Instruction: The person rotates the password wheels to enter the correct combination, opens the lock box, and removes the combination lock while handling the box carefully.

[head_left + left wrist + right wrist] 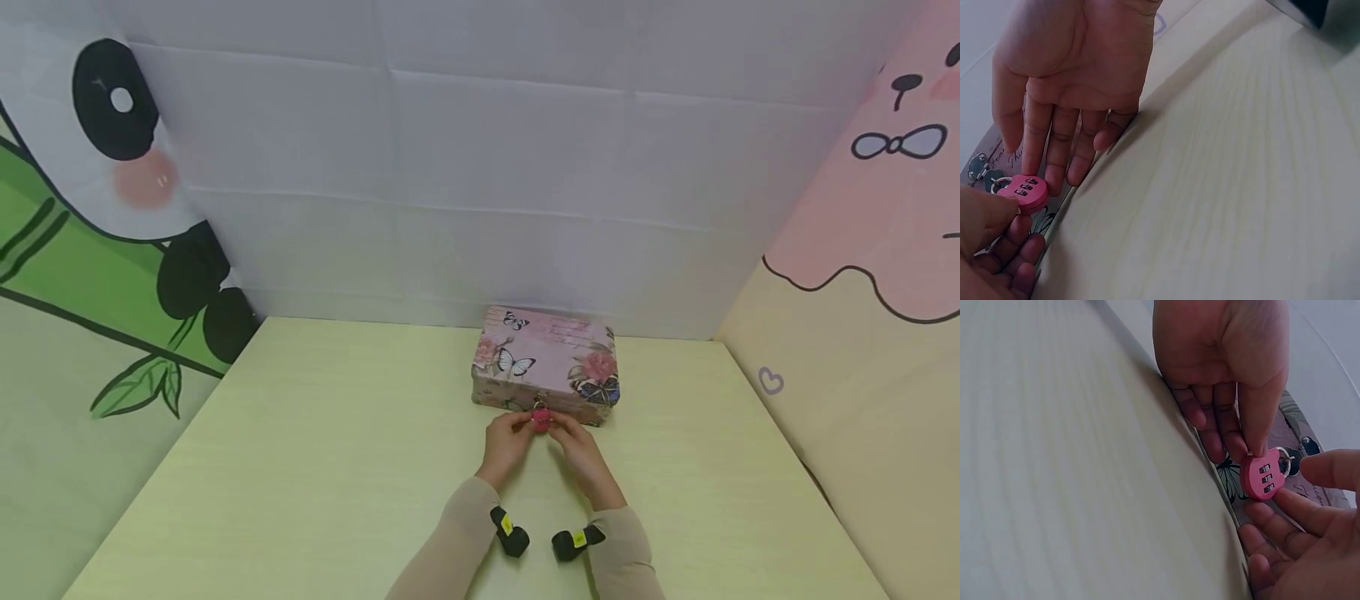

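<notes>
A pink combination padlock (pixel 542 419) with three number dials hangs by its shackle at the metal clasp (pixel 977 167) of a floral, butterfly-printed box (pixel 551 350). My left hand (pixel 506 446) pinches the padlock's body at its left edge, the thumb lying on its face. From the other side, my right hand (pixel 585 458) touches the padlock's edge with the fingertips. In the right wrist view the right thumb (pixel 1332 469) stands apart from the padlock, near the shackle, and the fingers are extended. The box's lid is down.
The box stands on a pale wood-grain table (pixel 337 467), close to the white back wall (pixel 487 167). Printed side walls flank the table. Black straps with small camera mounts (pixel 510 533) sit on both wrists, over beige sleeves.
</notes>
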`<state>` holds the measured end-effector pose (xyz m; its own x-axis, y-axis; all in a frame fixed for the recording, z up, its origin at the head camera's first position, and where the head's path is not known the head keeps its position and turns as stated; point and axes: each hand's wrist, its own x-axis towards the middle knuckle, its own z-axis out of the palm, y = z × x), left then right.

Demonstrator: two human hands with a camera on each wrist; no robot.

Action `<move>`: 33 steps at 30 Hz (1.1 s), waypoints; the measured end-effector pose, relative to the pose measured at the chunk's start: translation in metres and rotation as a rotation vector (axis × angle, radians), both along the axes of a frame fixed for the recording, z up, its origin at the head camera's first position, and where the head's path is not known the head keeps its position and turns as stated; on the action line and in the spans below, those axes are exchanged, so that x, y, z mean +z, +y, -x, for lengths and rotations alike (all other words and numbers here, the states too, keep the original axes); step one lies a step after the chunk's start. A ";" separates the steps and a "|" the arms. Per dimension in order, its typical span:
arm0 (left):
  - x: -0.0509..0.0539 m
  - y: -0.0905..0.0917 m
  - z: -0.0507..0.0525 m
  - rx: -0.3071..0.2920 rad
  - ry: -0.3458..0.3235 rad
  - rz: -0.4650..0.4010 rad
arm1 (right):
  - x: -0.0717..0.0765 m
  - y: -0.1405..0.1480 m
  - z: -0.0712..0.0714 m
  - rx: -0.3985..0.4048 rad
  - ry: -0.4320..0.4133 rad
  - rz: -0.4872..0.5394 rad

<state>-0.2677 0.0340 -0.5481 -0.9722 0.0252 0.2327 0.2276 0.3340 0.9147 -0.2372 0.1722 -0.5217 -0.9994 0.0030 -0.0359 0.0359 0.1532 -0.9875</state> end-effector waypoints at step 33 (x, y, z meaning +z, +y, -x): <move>0.003 -0.012 0.000 -0.121 -0.078 -0.071 | -0.004 0.000 0.007 -0.044 -0.010 0.079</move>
<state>-0.2677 0.0220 -0.5449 -0.9783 0.1293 0.1618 0.1894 0.2425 0.9515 -0.2445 0.1718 -0.5261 -0.9979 0.0440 -0.0476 0.0507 0.0724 -0.9961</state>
